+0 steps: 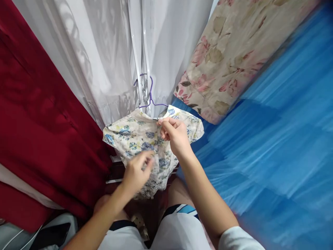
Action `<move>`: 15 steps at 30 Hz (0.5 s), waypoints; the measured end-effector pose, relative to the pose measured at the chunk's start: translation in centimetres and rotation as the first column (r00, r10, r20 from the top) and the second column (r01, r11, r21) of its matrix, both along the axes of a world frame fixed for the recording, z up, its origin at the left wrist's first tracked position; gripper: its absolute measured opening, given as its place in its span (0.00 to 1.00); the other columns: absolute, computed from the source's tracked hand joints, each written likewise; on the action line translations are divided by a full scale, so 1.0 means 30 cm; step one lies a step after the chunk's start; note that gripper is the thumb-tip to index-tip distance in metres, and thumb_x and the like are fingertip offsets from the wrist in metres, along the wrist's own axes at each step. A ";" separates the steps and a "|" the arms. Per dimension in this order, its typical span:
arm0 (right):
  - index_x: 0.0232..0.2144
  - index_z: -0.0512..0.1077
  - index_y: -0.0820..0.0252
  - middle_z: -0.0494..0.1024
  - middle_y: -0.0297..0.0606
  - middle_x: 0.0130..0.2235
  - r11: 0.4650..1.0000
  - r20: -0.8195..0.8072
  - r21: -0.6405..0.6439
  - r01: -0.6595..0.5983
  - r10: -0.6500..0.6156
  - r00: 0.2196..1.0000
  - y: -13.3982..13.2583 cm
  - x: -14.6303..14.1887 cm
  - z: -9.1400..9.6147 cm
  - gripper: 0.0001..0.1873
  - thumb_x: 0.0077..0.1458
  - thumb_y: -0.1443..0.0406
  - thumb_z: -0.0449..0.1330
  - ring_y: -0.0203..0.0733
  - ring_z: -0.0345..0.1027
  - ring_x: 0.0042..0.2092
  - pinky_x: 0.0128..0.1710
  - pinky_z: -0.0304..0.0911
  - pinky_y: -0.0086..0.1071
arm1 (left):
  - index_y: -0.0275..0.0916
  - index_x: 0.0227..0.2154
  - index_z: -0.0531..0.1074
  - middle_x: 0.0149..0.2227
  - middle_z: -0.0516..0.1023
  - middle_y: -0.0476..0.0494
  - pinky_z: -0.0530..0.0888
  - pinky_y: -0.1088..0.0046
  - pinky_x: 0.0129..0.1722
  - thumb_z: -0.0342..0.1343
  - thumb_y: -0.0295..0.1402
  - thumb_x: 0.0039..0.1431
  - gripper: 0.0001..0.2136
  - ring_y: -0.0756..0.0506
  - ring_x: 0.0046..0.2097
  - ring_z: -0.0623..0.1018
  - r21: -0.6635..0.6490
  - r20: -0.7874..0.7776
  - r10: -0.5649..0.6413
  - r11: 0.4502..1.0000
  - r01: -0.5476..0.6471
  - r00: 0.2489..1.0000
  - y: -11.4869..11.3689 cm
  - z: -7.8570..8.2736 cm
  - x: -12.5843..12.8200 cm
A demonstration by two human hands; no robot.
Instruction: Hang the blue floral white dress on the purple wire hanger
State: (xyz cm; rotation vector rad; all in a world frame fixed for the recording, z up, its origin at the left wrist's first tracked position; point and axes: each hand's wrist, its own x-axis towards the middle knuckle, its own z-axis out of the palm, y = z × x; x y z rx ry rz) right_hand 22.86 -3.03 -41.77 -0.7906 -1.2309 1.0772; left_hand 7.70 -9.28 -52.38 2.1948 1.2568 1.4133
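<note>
A short-sleeved white blouse (pixel 148 135) with blue flowers and yellow-green leaves hangs in front of me on a purple hanger (pixel 151 95). My right hand (pixel 174 133) is closed in a pinch at the middle of its neckline, where a small dark fastening shows at the fingertips. The exact part pinched is mostly hidden by the fingers. Lower and to the left, my left hand (pixel 137 170) is in front of the blouse, slightly blurred. Its thumb and forefinger are apart, with nothing seen between them. The bottom of the blouse hangs in loose folds above my knees.
White curtain-like fabric (pixel 104 52) with thin white straps hangs behind the hanger. Dark red cloth (pixel 47 121) is on the left. A pink-flowered cloth (pixel 215 62) and blue tulle (pixel 281 139) hang on the right. A grey object (pixel 70 222) with a dark panel stands at lower left.
</note>
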 end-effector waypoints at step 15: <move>0.22 0.62 0.57 0.60 0.24 0.16 0.990 0.224 0.114 0.086 -0.110 0.968 0.021 -0.034 -0.134 0.13 0.54 0.60 0.60 0.29 0.49 0.17 0.19 0.42 0.26 | 0.35 0.34 0.72 0.30 0.73 0.48 0.69 0.76 0.37 0.51 0.37 0.67 0.11 0.50 0.34 0.73 0.334 0.352 0.234 0.873 -0.355 0.906 0.251 0.345 -0.081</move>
